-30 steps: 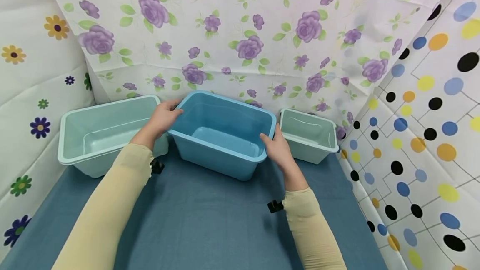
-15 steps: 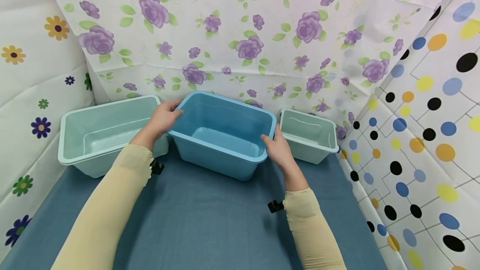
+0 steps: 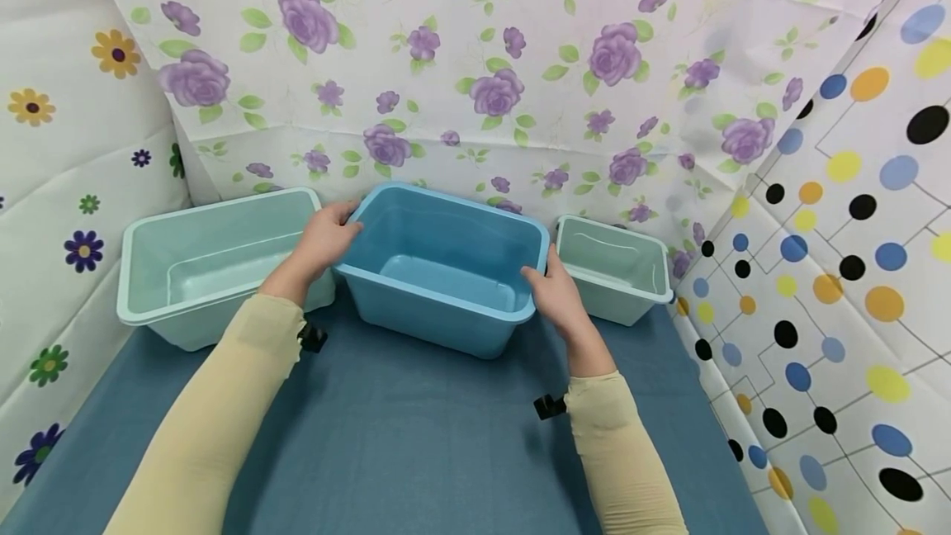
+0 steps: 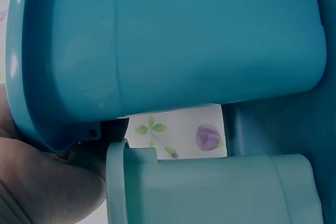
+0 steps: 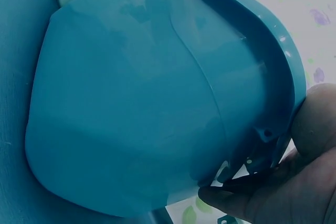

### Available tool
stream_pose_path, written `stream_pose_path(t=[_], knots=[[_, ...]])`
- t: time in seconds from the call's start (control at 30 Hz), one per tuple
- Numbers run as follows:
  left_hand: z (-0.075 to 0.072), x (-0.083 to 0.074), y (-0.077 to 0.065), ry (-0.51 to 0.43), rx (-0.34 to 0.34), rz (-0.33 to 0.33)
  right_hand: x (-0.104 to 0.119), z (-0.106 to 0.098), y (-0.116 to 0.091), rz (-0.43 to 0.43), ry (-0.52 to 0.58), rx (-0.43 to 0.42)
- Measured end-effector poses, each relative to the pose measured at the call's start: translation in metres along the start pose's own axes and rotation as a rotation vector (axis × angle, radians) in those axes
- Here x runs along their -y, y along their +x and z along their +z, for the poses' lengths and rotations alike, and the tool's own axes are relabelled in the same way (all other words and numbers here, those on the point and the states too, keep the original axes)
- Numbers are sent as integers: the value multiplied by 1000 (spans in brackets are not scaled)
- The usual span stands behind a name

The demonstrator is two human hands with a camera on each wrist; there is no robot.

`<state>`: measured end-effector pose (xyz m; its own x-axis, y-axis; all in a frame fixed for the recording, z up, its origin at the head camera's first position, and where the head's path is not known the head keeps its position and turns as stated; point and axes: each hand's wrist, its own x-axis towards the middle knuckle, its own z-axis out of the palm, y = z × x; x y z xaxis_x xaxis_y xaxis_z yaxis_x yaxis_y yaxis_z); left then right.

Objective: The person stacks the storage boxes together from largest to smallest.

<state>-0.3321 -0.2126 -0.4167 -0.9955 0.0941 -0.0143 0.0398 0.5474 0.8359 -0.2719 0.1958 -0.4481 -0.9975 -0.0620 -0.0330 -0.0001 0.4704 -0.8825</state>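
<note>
A blue rectangular plastic tub (image 3: 446, 283) stands at the back middle of the cloth, slightly turned. My left hand (image 3: 321, 239) grips its left rim, thumb on top near the far corner. On the opposite short side, my right hand (image 3: 557, 295) holds the rim with the thumb over the edge. Fingers of the right hand (image 5: 231, 198) curl under the lip in the right wrist view. The left wrist view shows the left hand (image 4: 47, 182) at the tub's rim, its fingers partly hidden under the lip. Nothing lies inside the tub.
A large pale green tub (image 3: 215, 262) sits to the left, partly behind my left forearm. To the right is a smaller pale green tub (image 3: 617, 267). A floral curtain (image 3: 446, 64) hangs right behind all three; a dotted sheet (image 3: 832, 287) borders the right side. Blue cloth (image 3: 416, 436) covers the surface.
The right hand and the blue tub's right end have shifted very slightly to the right. Both hands keep their hold on the rim; the green tubs stay put.
</note>
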Motion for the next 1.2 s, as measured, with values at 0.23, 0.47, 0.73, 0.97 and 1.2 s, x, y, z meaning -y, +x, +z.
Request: stream_pose_path(t=[0.23,0.47,0.73,0.97,1.2], knots=[[0,-2,-10,11,-7,18,-2,-4,1,-1,8,13],[1,-2,-17,28,-11,5,-4,-6,1,-11,16,16],[5,-3,-24,10,-27,8,-9,-9,4,-3,23,20],[8,-4,-31,-1,-34,-13,-11,-12,5,-14,36,29],[11,-1,-37,-29,-52,-5,-11,-14,5,-46,81,50]])
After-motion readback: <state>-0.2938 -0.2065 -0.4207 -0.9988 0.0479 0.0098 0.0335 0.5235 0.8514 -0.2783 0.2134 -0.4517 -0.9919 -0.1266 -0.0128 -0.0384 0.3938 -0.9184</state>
